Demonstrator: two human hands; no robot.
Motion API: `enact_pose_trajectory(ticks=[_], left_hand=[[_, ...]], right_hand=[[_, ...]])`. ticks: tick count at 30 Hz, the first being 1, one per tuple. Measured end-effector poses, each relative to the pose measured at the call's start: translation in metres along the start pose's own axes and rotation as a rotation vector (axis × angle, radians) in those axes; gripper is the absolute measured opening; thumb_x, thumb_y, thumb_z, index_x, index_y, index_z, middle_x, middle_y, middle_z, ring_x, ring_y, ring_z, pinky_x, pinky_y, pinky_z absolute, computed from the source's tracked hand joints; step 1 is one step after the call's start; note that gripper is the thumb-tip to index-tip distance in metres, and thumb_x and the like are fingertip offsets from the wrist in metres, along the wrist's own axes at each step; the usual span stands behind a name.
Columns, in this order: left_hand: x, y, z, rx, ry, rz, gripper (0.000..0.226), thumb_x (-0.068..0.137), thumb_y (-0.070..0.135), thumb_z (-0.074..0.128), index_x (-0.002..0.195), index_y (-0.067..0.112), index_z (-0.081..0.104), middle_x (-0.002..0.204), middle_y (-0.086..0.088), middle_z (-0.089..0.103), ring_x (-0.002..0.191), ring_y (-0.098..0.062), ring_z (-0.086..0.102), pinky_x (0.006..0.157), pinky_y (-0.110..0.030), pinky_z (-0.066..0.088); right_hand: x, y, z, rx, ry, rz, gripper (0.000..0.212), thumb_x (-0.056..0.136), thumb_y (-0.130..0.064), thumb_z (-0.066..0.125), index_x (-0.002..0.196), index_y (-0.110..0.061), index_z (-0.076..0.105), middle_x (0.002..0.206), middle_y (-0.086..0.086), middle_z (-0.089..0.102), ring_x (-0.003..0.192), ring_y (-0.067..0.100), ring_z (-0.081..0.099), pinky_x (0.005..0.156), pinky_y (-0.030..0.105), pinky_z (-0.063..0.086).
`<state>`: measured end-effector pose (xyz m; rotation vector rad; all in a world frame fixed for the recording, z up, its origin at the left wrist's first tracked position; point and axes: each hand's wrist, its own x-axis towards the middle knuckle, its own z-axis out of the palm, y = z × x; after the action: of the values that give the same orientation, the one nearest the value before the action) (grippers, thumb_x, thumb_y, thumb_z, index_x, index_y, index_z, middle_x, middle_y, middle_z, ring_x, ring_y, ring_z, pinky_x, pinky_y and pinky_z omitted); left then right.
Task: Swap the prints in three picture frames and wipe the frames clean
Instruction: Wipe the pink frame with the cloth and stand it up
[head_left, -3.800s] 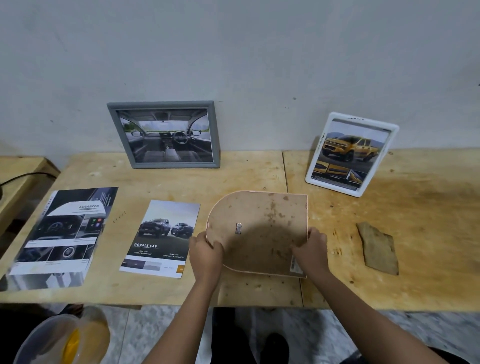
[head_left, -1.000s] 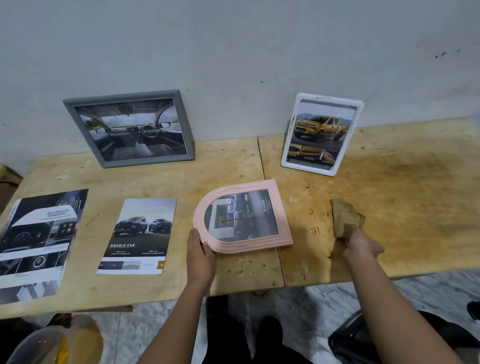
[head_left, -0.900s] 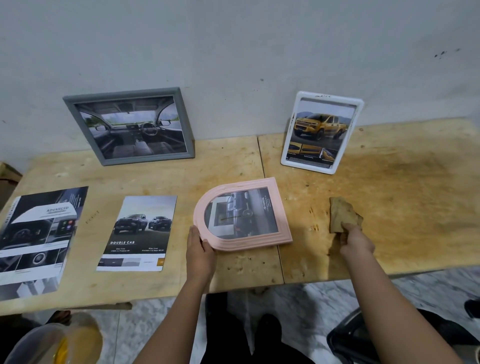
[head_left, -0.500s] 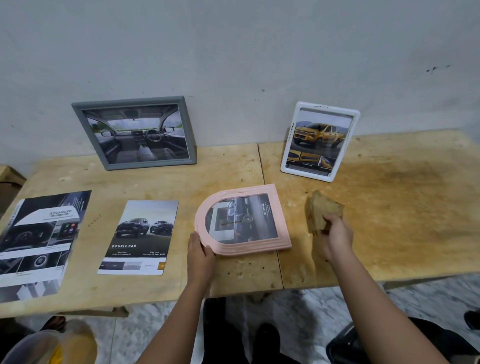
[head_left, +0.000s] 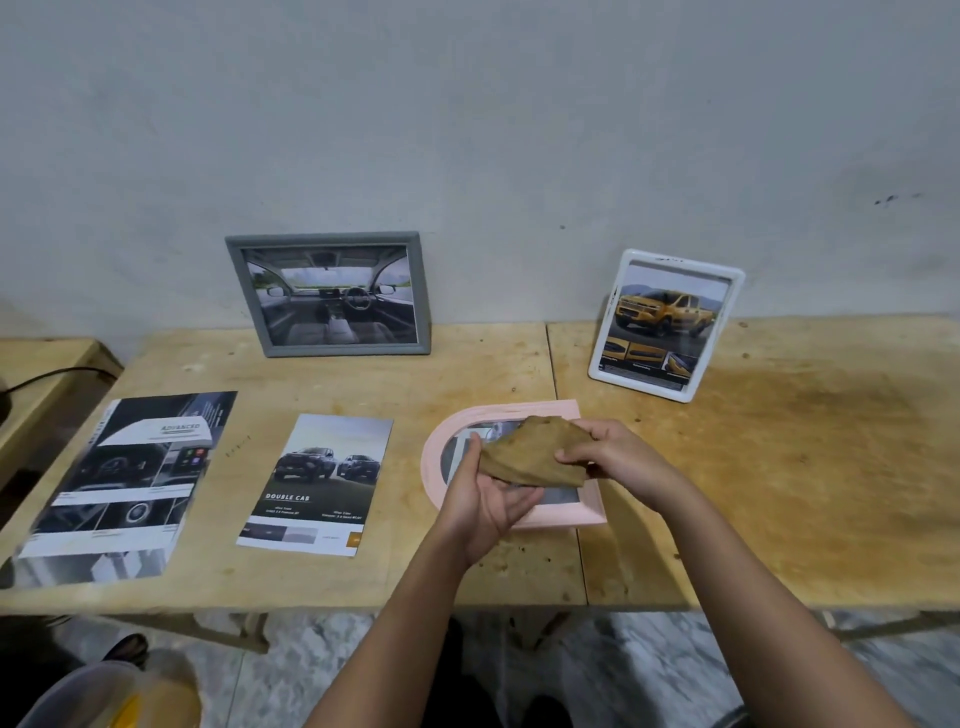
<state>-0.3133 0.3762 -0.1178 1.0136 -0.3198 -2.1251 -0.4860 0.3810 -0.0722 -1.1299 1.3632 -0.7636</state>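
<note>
A pink arched frame (head_left: 571, 514) lies face up on the wooden table (head_left: 779, 478), a print under its glass. Above it I hold a brown cloth (head_left: 530, 452) with both hands: my left hand (head_left: 488, 499) cups it from below and my right hand (head_left: 613, 452) pinches its right edge. The cloth and hands hide most of the pink frame's glass. A grey frame (head_left: 332, 296) with a car-interior print leans on the wall at the back. A white frame (head_left: 665, 325) with a yellow truck print stands at the back right.
Two loose prints lie on the table's left part: a "Double Cab" brochure (head_left: 317, 483) and a larger dark brochure (head_left: 130, 483). A clear plastic container (head_left: 104, 696) sits on the floor at the lower left. A cable (head_left: 47, 376) runs over a side table at the far left.
The pink frame was turned face up. My right hand picked the cloth off the table and carried it left over the frame; my left hand let go of the frame and took the cloth.
</note>
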Motion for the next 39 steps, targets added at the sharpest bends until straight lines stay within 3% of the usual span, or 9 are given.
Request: enact_pose_trajectory(ticks=[4,10,14,19,22,28,31,35,39], left_hand=[[-0.001,0.005,-0.007,-0.061,0.036,0.065,0.032,0.095,0.022,0.05,0.122,0.006,0.053,0.104,-0.015,0.07,0.088,-0.026,0.071,0.074,-0.033,0.059],[0.002,0.008,-0.004,-0.064,0.048,0.056,0.031,0.095,0.005,0.044,0.125,-0.001,0.047,0.106,-0.022,0.065,0.078,-0.027,0.072,0.071,-0.034,0.059],[0.004,0.007,-0.004,0.024,0.078,0.034,0.031,0.096,0.009,0.04,0.125,0.001,0.047,0.103,-0.019,0.065,0.074,-0.025,0.072,0.066,-0.033,0.06],[0.003,0.006,-0.004,0.039,0.056,-0.005,0.036,0.097,0.025,0.037,0.12,0.004,0.055,0.098,-0.015,0.071,0.078,-0.024,0.071,0.067,-0.033,0.059],[0.0,0.003,-0.003,0.108,0.011,-0.035,0.043,0.098,0.035,0.031,0.116,0.008,0.059,0.093,-0.011,0.073,0.077,-0.021,0.072,0.063,-0.03,0.06],[-0.003,0.0,0.003,0.126,-0.108,-0.006,0.058,0.092,0.054,0.037,0.122,0.008,0.057,0.109,-0.012,0.07,0.092,-0.021,0.07,0.071,-0.031,0.06],[-0.004,0.0,0.007,0.197,-0.135,0.028,0.05,0.083,0.039,0.055,0.122,0.008,0.055,0.105,-0.01,0.071,0.091,-0.018,0.07,0.073,-0.028,0.059],[-0.003,-0.002,0.009,0.329,-0.144,0.02,0.042,0.087,0.027,0.058,0.123,0.006,0.056,0.104,-0.008,0.07,0.09,-0.014,0.069,0.072,-0.024,0.058],[0.002,-0.005,0.007,0.339,-0.122,0.056,0.038,0.087,0.012,0.062,0.123,0.004,0.054,0.103,-0.006,0.07,0.089,-0.014,0.069,0.073,-0.023,0.057]], right_hand=[[0.005,0.007,-0.003,-0.293,0.224,-0.136,0.023,0.09,-0.014,0.059,0.069,-0.009,0.065,0.061,-0.001,0.059,0.058,0.008,0.053,0.058,0.022,0.038],[0.003,0.012,0.002,-0.472,0.409,-0.349,0.01,0.088,-0.008,0.06,0.09,-0.008,0.071,0.08,-0.002,0.058,0.077,0.012,0.052,0.068,0.014,0.039],[-0.002,0.011,0.004,-0.293,0.194,-0.301,0.01,0.091,-0.008,0.054,0.086,-0.007,0.063,0.08,0.002,0.06,0.077,0.018,0.056,0.072,0.036,0.047],[-0.012,0.004,0.006,-0.085,-0.013,-0.285,0.014,0.089,-0.003,0.049,0.083,-0.011,0.059,0.076,-0.003,0.055,0.068,0.001,0.052,0.061,0.014,0.04],[-0.011,0.001,0.005,-0.023,-0.073,-0.249,0.011,0.08,-0.016,0.049,0.083,-0.009,0.057,0.078,0.001,0.054,0.072,0.008,0.052,0.061,0.017,0.04],[-0.002,0.009,0.001,-0.257,0.161,-0.213,0.012,0.09,-0.006,0.05,0.09,-0.004,0.062,0.087,0.011,0.063,0.079,0.015,0.055,0.068,0.025,0.041],[-0.002,0.012,-0.003,-0.33,0.235,-0.289,0.013,0.089,-0.007,0.056,0.089,-0.015,0.065,0.085,-0.005,0.059,0.079,0.005,0.053,0.069,0.015,0.04],[-0.005,0.012,-0.006,-0.272,0.088,-0.295,0.014,0.092,-0.007,0.054,0.095,-0.012,0.067,0.086,-0.008,0.064,0.08,0.003,0.056,0.072,0.016,0.044],[0.003,0.016,-0.007,-0.308,0.276,-0.282,0.014,0.088,-0.01,0.06,0.098,-0.016,0.067,0.093,-0.006,0.064,0.08,-0.005,0.053,0.069,0.009,0.039]])
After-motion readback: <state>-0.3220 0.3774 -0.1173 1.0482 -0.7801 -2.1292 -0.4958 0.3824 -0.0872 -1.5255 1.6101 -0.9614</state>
